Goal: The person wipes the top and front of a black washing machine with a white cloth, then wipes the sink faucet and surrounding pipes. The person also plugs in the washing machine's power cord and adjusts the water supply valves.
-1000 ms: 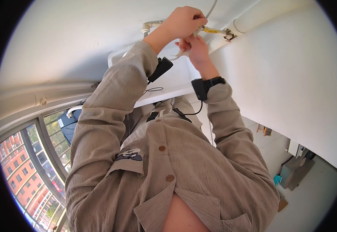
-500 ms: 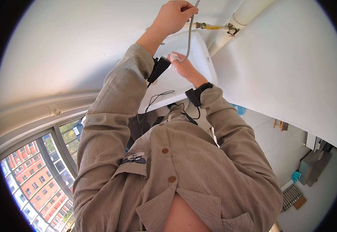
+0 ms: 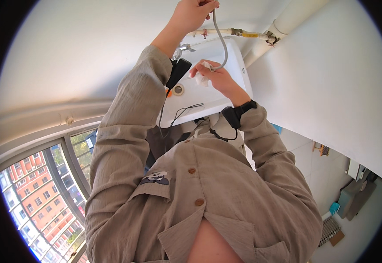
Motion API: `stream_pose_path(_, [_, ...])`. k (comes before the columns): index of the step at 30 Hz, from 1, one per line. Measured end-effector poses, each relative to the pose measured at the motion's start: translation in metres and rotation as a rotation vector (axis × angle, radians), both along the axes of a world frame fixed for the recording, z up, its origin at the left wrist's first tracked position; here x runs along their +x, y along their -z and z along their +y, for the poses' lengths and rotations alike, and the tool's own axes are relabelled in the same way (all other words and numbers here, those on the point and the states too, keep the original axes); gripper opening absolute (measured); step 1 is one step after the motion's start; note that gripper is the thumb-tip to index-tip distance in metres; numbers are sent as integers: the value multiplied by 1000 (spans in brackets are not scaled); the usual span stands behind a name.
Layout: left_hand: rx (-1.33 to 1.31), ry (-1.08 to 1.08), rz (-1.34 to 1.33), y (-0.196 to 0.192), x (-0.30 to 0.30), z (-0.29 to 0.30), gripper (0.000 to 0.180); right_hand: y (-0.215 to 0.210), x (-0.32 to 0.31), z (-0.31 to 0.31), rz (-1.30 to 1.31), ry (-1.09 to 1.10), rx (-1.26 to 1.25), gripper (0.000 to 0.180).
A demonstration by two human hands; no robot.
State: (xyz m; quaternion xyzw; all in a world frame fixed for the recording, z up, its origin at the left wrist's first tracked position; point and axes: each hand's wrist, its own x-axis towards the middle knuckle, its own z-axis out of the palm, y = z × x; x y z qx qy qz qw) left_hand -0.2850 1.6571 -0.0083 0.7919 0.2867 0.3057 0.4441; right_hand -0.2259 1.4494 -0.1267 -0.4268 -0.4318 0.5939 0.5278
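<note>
A thin grey hose [image 3: 224,44] runs in a curve between my hands. My left hand [image 3: 189,15], raised at the top edge of the view, pinches its upper part. Lower down, over the white sink [image 3: 246,81], my right hand [image 3: 221,79] is closed around a crumpled white cloth or tissue [image 3: 202,80], and the hose's lower end runs into this grip. Whether the cloth wraps fully round the hose is hidden by my fingers. Both wrists carry black strapped devices with thin cables.
A metal faucet [image 3: 183,49] stands at the sink's back left, and a round drain [image 3: 178,89] lies in the basin. Behind runs a pipe with a yellow-handled valve [image 3: 249,35], joining a thick white pipe [image 3: 283,24]. A barred window [image 3: 41,193] is at left.
My left hand has shifted slightly up and left, and the right hand slightly right and down. More of the white cloth, the faucet and the drain now show. Both grips stay closed.
</note>
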Motion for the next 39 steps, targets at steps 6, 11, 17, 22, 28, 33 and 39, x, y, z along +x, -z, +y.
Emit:
stream_pose_path(6, [-20, -106, 9, -5, -1, 12, 31, -55, 9, -12, 52, -51, -4, 32])
stream_pose_path(11, [-82, -132, -80, -4, -1, 2, 34, -76, 20, -1, 286, 58, 47, 30])
stream_pose_path(17, [-396, 128, 26, -11, -14, -35, 37, -88, 39, 31, 356, 141, 51, 32])
stream_pose_path(22, [-293, 112, 128, -20, -19, -38, 45, -72, 28, 32, 338, 167, 36, 32])
stream_pose_path(28, [-98, 36, 183, -17, -17, -46, 48, -36, 4, 40, 420, 278, 147, 30])
stream_pose_path(33, [-29, 15, 218, -20, -18, -46, 48, -5, -15, 44, 311, 393, 145, 29])
stream_pose_path(39, [-98, -41, 141, -54, -17, -32, 47, 80, -54, 48, 130, 409, -3, 35])
